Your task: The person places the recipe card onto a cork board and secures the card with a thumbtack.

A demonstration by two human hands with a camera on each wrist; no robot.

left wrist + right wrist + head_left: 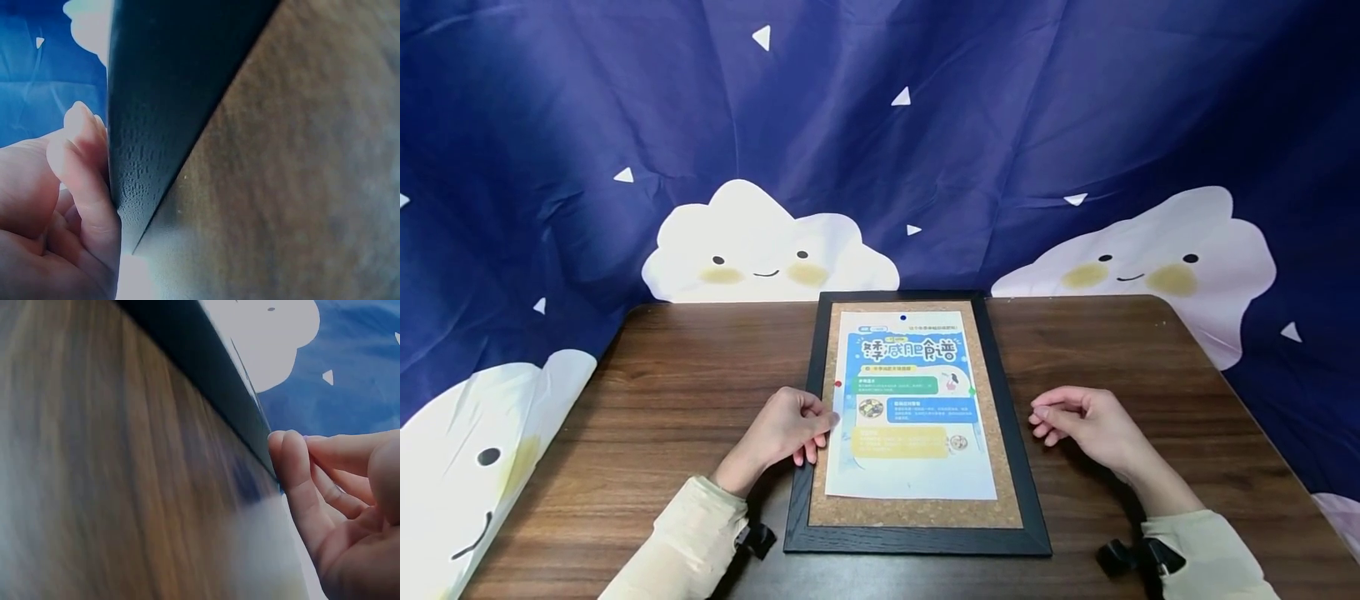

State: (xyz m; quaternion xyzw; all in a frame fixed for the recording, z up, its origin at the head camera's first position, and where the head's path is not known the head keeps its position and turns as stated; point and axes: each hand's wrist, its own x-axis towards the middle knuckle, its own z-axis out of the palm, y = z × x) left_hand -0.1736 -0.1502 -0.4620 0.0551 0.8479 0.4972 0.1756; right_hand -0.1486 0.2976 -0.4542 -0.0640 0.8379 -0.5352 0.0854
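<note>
A cork board [1011, 508] with a black frame lies on the table, with a printed sheet [910, 483] of Chinese text on it. Round-headed pins show on the sheet: blue [903, 317] at the top, red [838, 384] at the left edge, green [972, 391] at the right. My left hand [786, 429] rests over the frame's left side, thumb at the sheet's left edge and fingers loosely bent. Right of the board, my right hand [1086, 421] has thumb and forefinger together; a speck of a small purple pin [305, 437] shows between them, mostly hidden.
The brown wooden table [1187, 375] extends to both sides of the board. A dark blue curtain [962, 125] with white smiling clouds hangs behind the table and along its left side. Dark straps [756, 540] sit at both wrists.
</note>
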